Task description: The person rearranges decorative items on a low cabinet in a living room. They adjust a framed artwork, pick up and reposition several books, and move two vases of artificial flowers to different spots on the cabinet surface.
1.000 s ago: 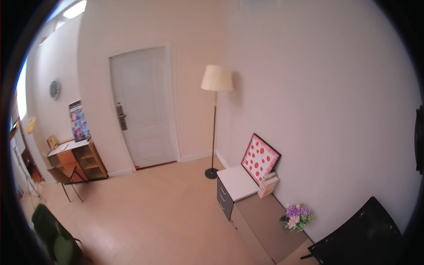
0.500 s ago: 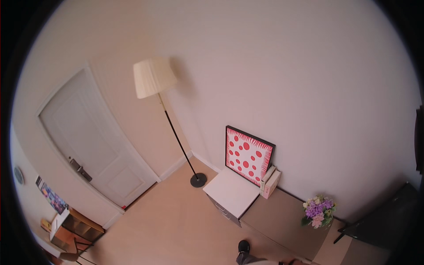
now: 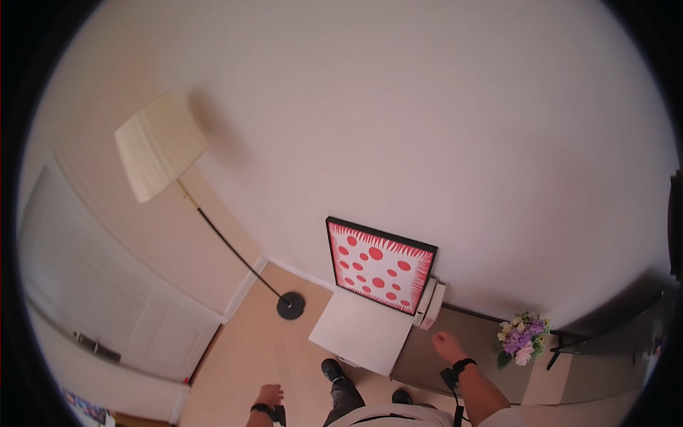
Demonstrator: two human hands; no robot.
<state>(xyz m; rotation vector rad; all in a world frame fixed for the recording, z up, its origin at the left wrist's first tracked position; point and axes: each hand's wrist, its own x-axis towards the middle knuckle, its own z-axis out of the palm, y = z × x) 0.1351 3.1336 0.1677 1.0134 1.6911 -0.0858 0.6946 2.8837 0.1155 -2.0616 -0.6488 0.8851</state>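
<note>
My left hand (image 3: pixel 271 396) hangs over the floor at the bottom, fingers apart and slightly bent, holding nothing visible. My right hand (image 3: pixel 447 346) is raised with curled fingers and nothing visible in them, over the brown cabinet top (image 3: pixel 476 335) near books (image 3: pixel 434 306). A framed picture (image 3: pixel 378 266) with red dots leans against the wall, standing on a white drawer unit (image 3: pixel 356 331). A vase of purple, pink and cream flowers (image 3: pixel 524 336) sits right of my right hand. Both wrists wear dark straps.
A floor lamp (image 3: pixel 161 147) with a cream shade stands at the left, its round base (image 3: pixel 290 305) on the floor (image 3: pixel 220 363) near a white door (image 3: pixel 114 277). A dark screen (image 3: pixel 633 331) is at the right. My feet show below the drawer unit.
The view has swung down toward the drawer unit as I came nearer. The lamp and door shifted left in view. Both my hands and forearms have come into sight from below.
</note>
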